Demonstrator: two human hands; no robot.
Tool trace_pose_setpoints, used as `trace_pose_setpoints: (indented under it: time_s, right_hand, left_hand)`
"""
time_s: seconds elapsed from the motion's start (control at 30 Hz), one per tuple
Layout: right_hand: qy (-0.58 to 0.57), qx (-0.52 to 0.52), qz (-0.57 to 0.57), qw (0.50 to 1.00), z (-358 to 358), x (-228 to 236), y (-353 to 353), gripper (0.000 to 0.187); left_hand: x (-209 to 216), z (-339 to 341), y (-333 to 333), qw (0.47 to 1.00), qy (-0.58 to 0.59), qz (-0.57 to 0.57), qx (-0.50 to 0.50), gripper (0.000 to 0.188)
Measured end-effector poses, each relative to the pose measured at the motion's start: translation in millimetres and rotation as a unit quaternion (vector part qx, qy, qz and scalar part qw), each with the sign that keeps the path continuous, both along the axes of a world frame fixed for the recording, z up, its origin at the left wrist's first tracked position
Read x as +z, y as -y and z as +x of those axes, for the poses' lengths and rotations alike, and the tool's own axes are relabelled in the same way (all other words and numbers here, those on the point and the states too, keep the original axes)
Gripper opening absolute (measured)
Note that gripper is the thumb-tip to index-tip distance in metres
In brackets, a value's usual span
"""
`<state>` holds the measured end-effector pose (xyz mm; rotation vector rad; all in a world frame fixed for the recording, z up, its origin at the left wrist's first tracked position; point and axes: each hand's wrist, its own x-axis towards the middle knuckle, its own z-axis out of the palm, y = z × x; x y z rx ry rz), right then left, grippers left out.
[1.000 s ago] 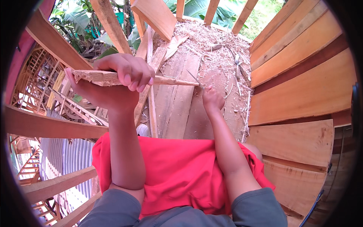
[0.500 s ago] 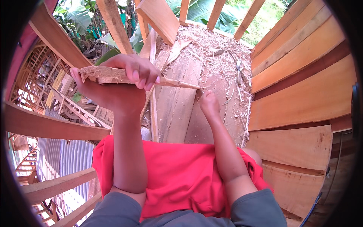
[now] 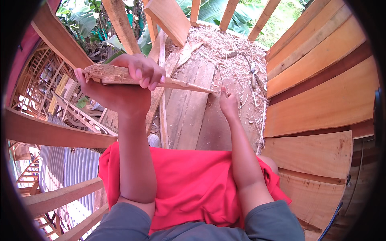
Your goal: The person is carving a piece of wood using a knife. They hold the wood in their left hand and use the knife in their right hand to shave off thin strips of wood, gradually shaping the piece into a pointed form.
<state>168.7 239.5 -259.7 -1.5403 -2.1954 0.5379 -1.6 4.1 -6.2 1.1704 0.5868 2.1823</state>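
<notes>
My left hand [image 3: 134,82] is closed round the thick, rough end of a wooden stick [image 3: 181,84], which tapers to a narrow tip on the right. Frayed fibres show at the thick end. Just past the tip, my right hand [image 3: 229,103] is closed, thumb up, round a knife [image 3: 220,76]. Only its thin blade shows, pointing away from me beside the stick's tip; the handle is hidden in my fist. A red cloth [image 3: 193,176] covers my lap.
Curly wood shavings [image 3: 225,42] are strewn over the far floorboards [image 3: 193,116]. Plank walling [image 3: 321,96] rises on the right. Upright boards [image 3: 169,20] and rails [image 3: 60,132] stand ahead and at left. A light-handled tool [image 3: 253,69] lies among the shavings.
My right hand has moved slightly right and turned, so the thumb and thin blade now show. My left hand and the stick's thick end have shifted a little left and nearer.
</notes>
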Motion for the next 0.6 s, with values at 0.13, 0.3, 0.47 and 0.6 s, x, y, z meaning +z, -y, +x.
trace_pose_setpoints:
  time_s: [0.13,0.3,0.47,0.6]
  right_hand:
    - [-0.118,0.038,-0.159,0.979,-4.2,-1.1,0.0,0.042]
    - [-0.067,-0.026,-0.211,0.975,3.8,-20.8,-8.1,0.039]
    - [-0.045,-0.003,-0.144,0.989,1.7,-27.3,-4.0,0.038]
    - [-0.084,-0.025,-0.194,0.977,-1.6,-16.2,1.6,0.038]
  left_hand:
    - [-1.1,-0.4,4.8,1.0,-0.001,-0.011,0.021,0.079]
    - [0.7,3.4,0.9,1.0,0.006,-0.007,0.023,0.078]
    - [-3.6,-0.7,2.7,0.999,0.022,-0.001,0.045,0.076]
    - [-6.6,-3.4,4.5,0.997,0.049,0.005,0.064,0.075]
